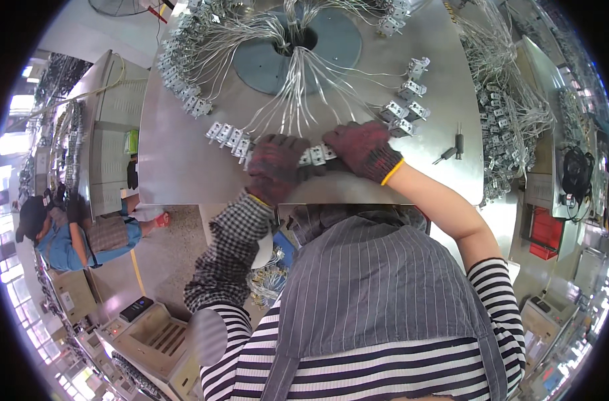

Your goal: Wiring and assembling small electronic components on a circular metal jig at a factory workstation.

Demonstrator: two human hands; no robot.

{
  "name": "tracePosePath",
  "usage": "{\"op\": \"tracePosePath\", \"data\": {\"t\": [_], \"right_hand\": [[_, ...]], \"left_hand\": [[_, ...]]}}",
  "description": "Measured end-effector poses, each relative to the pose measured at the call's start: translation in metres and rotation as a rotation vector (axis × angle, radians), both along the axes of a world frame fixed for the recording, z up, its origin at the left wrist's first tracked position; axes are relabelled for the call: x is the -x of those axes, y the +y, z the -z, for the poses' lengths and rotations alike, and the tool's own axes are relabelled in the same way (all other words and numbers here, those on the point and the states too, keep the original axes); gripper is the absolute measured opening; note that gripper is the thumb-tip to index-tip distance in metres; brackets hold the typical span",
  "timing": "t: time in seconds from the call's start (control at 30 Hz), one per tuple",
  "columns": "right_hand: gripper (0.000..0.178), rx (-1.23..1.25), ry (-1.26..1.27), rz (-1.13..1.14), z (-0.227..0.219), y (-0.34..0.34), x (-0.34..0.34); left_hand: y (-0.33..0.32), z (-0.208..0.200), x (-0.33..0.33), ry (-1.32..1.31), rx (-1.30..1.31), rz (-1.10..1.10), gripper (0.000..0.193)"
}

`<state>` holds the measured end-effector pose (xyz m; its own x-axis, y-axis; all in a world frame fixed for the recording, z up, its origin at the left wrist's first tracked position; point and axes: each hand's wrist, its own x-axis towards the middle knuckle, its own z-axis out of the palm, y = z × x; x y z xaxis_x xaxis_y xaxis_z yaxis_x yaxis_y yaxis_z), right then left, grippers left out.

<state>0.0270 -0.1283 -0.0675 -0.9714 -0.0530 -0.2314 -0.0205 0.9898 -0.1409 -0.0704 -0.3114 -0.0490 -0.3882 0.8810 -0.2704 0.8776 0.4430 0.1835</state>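
My left hand [278, 164], in a dark red and black knit glove, curls over a row of small silver metal blocks with wires near the table's front edge. Several of these wired blocks [229, 138] stick out to the left of that hand. Between my hands, more blocks [316, 156] of the row show. My right hand [364, 148], gloved alike with a yellow cuff, has its fingers closed at the row's right end; its fingertips are partly hidden. Thin silvery wires [295, 90] fan from the blocks toward a round grey disc [344, 43] with a central hole.
Wired blocks line the table's left side [184, 83] and stand in a cluster [405, 110] on the right. Two thin black-handled tools [459, 145] lie beyond my right hand. More wired blocks [497, 127] hang right of the metal table [445, 184]. A seated person [77, 237] is at left.
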Motion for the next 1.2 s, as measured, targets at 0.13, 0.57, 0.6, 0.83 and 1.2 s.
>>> {"op": "tracePosePath", "data": {"t": [0.13, 0.57, 0.6, 0.83, 1.2], "right_hand": [[0.038, 0.075, -0.114, -0.021, -0.025, -0.01, 0.007], [0.067, 0.229, 0.115, 0.131, -0.048, 0.185, -0.064], [0.067, 0.234, 0.122, 0.137, -0.049, 0.182, -0.077], [0.076, 0.3, 0.149, -0.111, -0.052, 0.176, -0.114], [0.042, 0.204, 0.345, -0.154, -0.004, 0.09, -0.097]], "left_hand": [[-0.012, 0.007, 0.02, 0.026, -0.014, 0.025, 0.069], [0.14, -0.031, -0.114, -0.008, -0.269, -0.246, 0.093], [0.153, -0.024, -0.119, -0.052, -0.155, -0.387, 0.087], [0.135, -0.02, -0.096, -0.222, -0.288, -0.034, 0.06], [0.097, -0.028, -0.085, -0.018, -0.04, 0.157, 0.066]]}}
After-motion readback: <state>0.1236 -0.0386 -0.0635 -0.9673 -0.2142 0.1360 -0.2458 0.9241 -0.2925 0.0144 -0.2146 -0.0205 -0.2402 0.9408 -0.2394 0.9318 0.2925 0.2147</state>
